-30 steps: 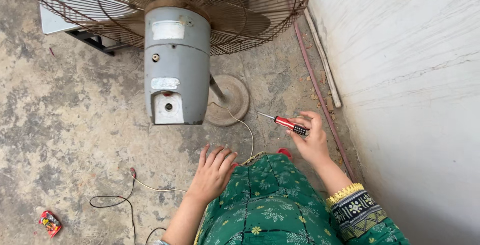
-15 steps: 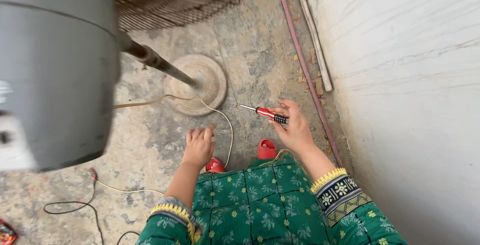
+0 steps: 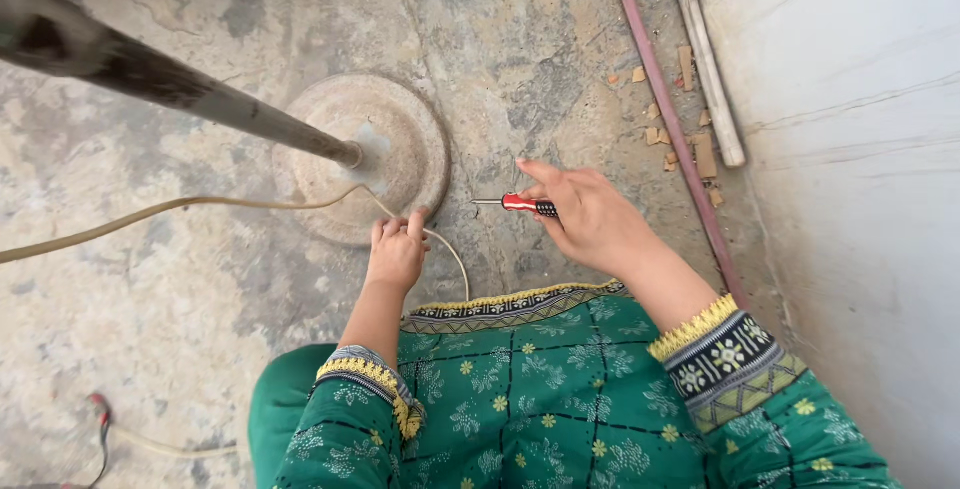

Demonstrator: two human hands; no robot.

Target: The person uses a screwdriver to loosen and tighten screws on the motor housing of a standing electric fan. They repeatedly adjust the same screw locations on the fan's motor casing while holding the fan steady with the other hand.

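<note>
My right hand [image 3: 588,217] holds a small screwdriver [image 3: 518,204] with a red and black handle, its metal tip pointing left toward the fan's round base [image 3: 372,159]. My left hand [image 3: 397,251] is closed around the pale power cord [image 3: 200,205] just in front of the base's near edge. A dark metal pole [image 3: 170,84] rises from the base toward the upper left and runs out of view. Green patterned sleeves and cloth [image 3: 520,399] fill the bottom of the view.
A white wall [image 3: 860,149] stands on the right. A reddish hose [image 3: 665,109] and a pale pipe [image 3: 705,59] lie along its foot, with small brick chips beside them. A red-tipped wire [image 3: 100,414] lies at the lower left on the concrete floor.
The view has dropped and closed in on the base; the fan head is out of sight. My left hand went from flat on the cloth to gripping the cord.
</note>
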